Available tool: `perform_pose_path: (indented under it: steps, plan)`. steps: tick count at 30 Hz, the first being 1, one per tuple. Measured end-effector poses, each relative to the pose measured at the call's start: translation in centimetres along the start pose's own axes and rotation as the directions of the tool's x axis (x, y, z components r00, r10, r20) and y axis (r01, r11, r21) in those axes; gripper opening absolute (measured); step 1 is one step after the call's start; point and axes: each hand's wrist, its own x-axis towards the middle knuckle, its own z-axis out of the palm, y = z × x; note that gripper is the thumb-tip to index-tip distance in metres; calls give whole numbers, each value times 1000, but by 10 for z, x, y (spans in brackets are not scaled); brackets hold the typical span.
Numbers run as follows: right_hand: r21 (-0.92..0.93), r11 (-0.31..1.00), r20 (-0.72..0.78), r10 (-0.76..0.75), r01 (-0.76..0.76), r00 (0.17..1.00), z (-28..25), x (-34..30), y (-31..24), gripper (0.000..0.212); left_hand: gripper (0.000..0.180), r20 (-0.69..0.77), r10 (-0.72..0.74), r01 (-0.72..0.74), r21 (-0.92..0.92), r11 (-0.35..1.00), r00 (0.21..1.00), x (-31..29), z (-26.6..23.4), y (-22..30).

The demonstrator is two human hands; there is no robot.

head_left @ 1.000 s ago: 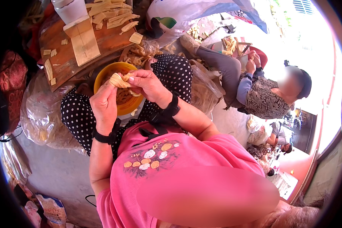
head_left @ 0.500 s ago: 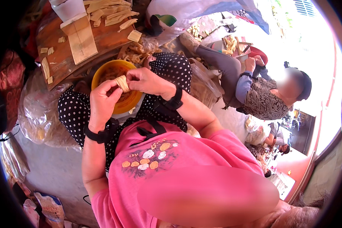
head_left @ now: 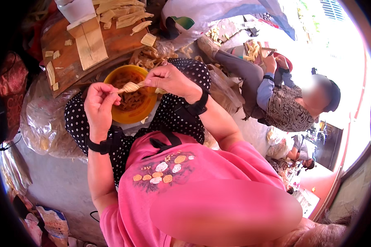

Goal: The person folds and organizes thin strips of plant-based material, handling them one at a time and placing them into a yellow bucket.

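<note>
A pale yellow, ribbed strip like a dried corn husk (head_left: 130,87) is stretched between my hands, bulging and twisted in its middle. The fingers of my left hand (head_left: 99,108) pinch one end of it. With thumb and fingertips my right hand (head_left: 172,83) grips the other end; a small pale piece pokes out below its fingers. Directly beneath is a yellow bucket (head_left: 127,119), holding many brownish-orange strips (head_left: 132,100). Both hands are at the bucket's rim height or above, over my lap.
Beyond the bucket, a wooden board (head_left: 72,68) bears a pale hinged wooden piece (head_left: 91,47) and a pile of husk strips (head_left: 121,14). Clear plastic bags (head_left: 43,127) lie at left. Another person (head_left: 288,105) sits at right, hands near a box of similar strips (head_left: 252,49).
My hands have moved apart, the left one leftward and the right one slightly right. The compact bundle between them is now drawn out into a longer, twisted shape.
</note>
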Motion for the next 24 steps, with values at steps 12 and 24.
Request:
perform_pose_path:
  steps: [12,24]
  plan:
    - [-370,789,-67,-549,491,833,38,9,-20,15,26,470,-110,-157,493,856,876,36,-14,58]
    - [-327,868,56,-377,373,925,37,21,-24,14,7,421,-199,65,312,948,885,42,-22,41]
